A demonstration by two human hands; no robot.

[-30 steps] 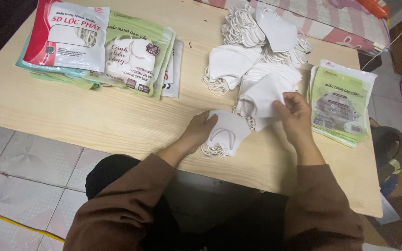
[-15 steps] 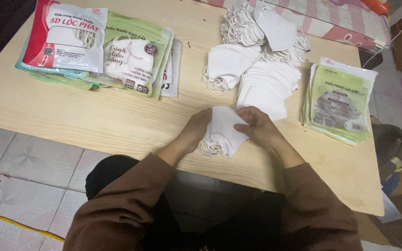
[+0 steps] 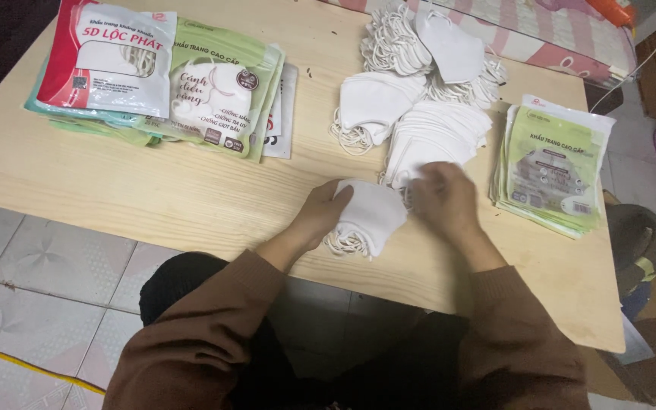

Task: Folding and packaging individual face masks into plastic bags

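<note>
At the near edge of the wooden table (image 3: 191, 205), the left hand (image 3: 320, 216) is closed on a small stack of white face masks (image 3: 366, 216), its fingers wrapped over the stack's left side. This stack lies on the table, just in front of the larger fanned pile of masks (image 3: 434, 137). Half a second ago both hands were pressed together on the stack; now the right hand (image 3: 442, 199) has moved off to the right, toward the fanned pile. It is blurred from motion, so I cannot tell if its fingers are apart or closed on a mask. I judge this means that the held stack is being built up one mask at a time.

Counting the groups: I see four heaps of loose masks, namely the held stack, the fanned pile, one pile (image 3: 377, 106) to the left behind it, and one heap (image 3: 434, 45) at the far edge. There are two piles of packaging: green flat bags (image 3: 552, 163) to the right of the fanned pile, and filled packets (image 3: 168, 83) far to its left.
</note>
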